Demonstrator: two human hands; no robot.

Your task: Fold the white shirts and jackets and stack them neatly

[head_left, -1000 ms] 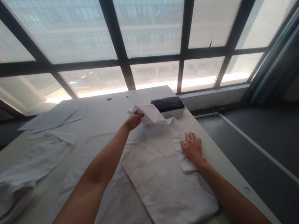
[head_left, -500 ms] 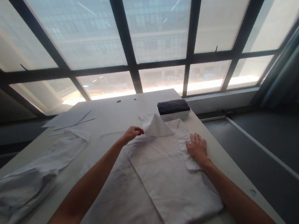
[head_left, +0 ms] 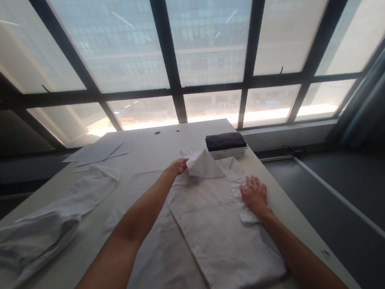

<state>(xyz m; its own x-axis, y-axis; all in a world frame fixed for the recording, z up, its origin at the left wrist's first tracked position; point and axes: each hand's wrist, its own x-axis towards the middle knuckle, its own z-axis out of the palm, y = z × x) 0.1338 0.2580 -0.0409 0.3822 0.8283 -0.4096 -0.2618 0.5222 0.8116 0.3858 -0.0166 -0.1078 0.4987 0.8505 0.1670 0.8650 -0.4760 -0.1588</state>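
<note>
A white shirt (head_left: 218, 236) lies partly folded on the pale table (head_left: 151, 147) in front of me. My left hand (head_left: 178, 165) is closed in a pinch on a raised flap of the shirt (head_left: 204, 163) at its far end, near the collar. My right hand (head_left: 254, 195) lies flat with fingers spread on the shirt's right side, pressing the folded sleeve down. Under the shirt a larger white sheet (head_left: 155, 258) spreads toward me.
A stack of folded clothes with a dark one on top (head_left: 225, 144) sits at the table's far right corner. Crumpled white garments (head_left: 47, 221) lie at the left, with flat white sheets (head_left: 99, 151) beyond them. Large windows stand behind; a grey floor lies to the right.
My left hand has carried the raised flap a little back toward the shirt and lower. My right hand has stayed pressed on the shirt's right side. The view has shifted slightly.
</note>
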